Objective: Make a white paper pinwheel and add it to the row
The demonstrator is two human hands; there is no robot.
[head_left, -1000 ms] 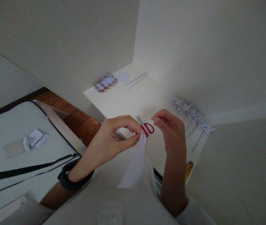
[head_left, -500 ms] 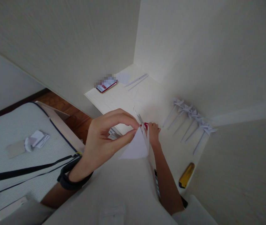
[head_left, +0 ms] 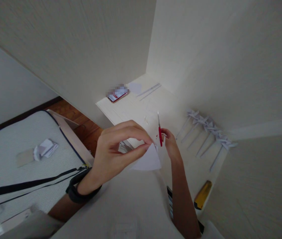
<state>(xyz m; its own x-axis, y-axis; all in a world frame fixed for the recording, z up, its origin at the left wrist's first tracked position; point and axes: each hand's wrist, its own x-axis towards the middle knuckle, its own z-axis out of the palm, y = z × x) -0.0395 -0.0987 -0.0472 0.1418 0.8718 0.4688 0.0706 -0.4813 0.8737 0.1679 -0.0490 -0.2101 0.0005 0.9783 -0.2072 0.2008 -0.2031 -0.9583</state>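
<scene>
Between thumb and forefinger, my left hand (head_left: 118, 149) pinches the top corner of a folded white piece of paper (head_left: 148, 161) that hangs down like a triangle. My right hand (head_left: 171, 141), just to the right of the paper, is closed around red-handled scissors (head_left: 160, 134). Their metal blades point up and away, and they stand apart from the paper. Part of the right fingers is hidden behind the handles.
Several white paper pinwheels on sticks (head_left: 209, 127) lie in a row at the right. A phone (head_left: 118, 94), a square sheet (head_left: 135, 88) and thin sticks (head_left: 149, 91) lie at the back. A yellow tool (head_left: 202, 194) rests near the right edge. Paper pieces (head_left: 46, 148) are on the mesh surface at left.
The scissors have come away from the paper and turned upright in my right hand. My left hand keeps its pinch on the paper. The view has shifted slightly.
</scene>
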